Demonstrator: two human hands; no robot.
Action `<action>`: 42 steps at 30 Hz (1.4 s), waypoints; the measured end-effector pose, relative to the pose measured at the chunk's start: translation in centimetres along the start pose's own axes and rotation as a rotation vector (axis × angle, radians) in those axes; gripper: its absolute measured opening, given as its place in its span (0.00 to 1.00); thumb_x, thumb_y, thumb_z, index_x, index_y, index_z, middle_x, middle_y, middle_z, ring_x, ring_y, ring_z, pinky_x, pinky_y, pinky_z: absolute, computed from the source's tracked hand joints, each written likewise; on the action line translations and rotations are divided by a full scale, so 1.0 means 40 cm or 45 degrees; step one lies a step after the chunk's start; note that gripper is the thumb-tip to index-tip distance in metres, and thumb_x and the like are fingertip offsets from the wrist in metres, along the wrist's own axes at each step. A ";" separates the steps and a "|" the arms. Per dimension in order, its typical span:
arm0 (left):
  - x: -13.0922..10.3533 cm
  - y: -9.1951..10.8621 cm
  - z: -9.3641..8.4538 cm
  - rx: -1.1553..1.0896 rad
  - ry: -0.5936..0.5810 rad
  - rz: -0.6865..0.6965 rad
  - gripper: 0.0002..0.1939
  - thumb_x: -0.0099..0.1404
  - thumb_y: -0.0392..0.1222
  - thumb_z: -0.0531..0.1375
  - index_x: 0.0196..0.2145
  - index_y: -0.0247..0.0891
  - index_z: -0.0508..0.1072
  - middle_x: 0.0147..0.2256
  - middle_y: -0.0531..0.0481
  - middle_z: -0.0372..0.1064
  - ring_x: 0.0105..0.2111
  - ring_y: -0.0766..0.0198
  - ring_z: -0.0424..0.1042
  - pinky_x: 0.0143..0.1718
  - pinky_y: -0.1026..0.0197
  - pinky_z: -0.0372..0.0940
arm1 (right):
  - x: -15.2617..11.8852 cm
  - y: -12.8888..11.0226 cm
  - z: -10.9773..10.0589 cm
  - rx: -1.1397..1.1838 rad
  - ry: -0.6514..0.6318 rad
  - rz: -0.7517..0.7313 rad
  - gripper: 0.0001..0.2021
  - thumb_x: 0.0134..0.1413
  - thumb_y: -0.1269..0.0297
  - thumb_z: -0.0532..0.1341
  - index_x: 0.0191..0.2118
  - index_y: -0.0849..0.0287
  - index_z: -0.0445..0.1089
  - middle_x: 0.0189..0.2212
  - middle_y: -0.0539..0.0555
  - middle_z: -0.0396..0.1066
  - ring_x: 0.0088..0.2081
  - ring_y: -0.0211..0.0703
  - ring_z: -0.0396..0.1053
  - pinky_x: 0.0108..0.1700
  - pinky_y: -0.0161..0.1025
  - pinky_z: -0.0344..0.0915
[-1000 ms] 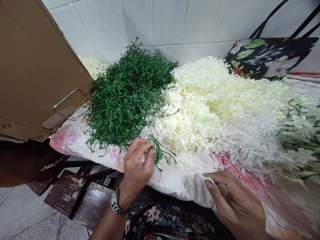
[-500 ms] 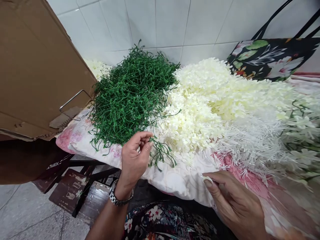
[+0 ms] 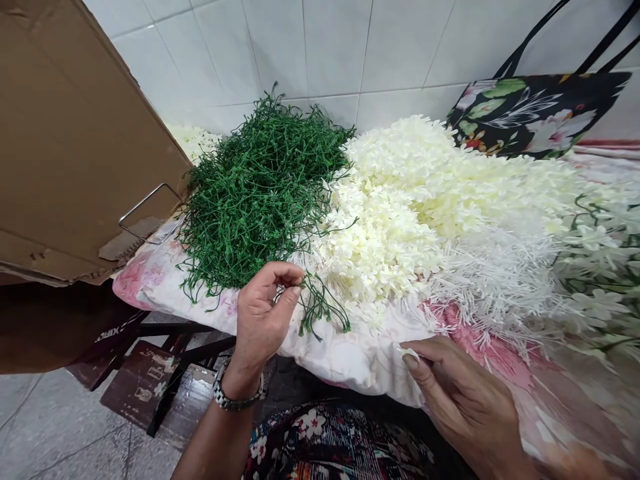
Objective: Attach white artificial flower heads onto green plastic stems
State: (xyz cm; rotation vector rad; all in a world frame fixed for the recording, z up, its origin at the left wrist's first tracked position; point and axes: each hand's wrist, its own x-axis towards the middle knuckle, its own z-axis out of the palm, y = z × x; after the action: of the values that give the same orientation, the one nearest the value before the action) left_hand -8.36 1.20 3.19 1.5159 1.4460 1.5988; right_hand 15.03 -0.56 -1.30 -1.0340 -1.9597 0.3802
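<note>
My left hand [image 3: 265, 313], with a metal watch at the wrist, pinches a green artificial stem sprig [image 3: 323, 308] between thumb and fingertips. Its thin branches fan out to the right over the cloth. Lower right, my right hand [image 3: 465, 393] is closed in a pinch, with a small white piece [image 3: 407, 351], perhaps a petal, showing at the thumb and fingertip. Behind my left hand rises a heap of green stems [image 3: 265, 193]. Cream-white artificial flowers [image 3: 390, 227] are piled beside it, and thin white sprigs [image 3: 495, 287] lie farther right.
A cardboard box [image 3: 75, 133] with a wire handle [image 3: 150, 207] stands at the left. A flowered black bag [image 3: 535, 117] leans by the tiled wall [image 3: 335, 47]. White flowers with green stems [image 3: 600, 267] lie at the far right. Floral cloth [image 3: 345, 360] covers the work surface.
The whole view has shifted slightly. Both hands keep their pinches, the left on the green sprig and the right on the small white piece, with hardly any movement over the cloth.
</note>
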 end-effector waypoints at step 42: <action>0.048 0.038 0.042 0.799 -0.230 0.489 0.08 0.58 0.27 0.54 0.27 0.38 0.68 0.28 0.51 0.69 0.33 0.61 0.66 0.38 0.55 0.57 | 0.007 -0.006 -0.001 0.004 0.030 0.035 0.03 0.54 0.71 0.57 0.34 0.58 0.68 0.23 0.50 0.70 0.23 0.35 0.68 0.24 0.30 0.64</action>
State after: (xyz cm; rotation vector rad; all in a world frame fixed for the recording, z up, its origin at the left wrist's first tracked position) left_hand -6.83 3.01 4.98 2.3443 1.7198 1.1972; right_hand 14.87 -0.52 -0.96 -1.0601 -1.9252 0.3842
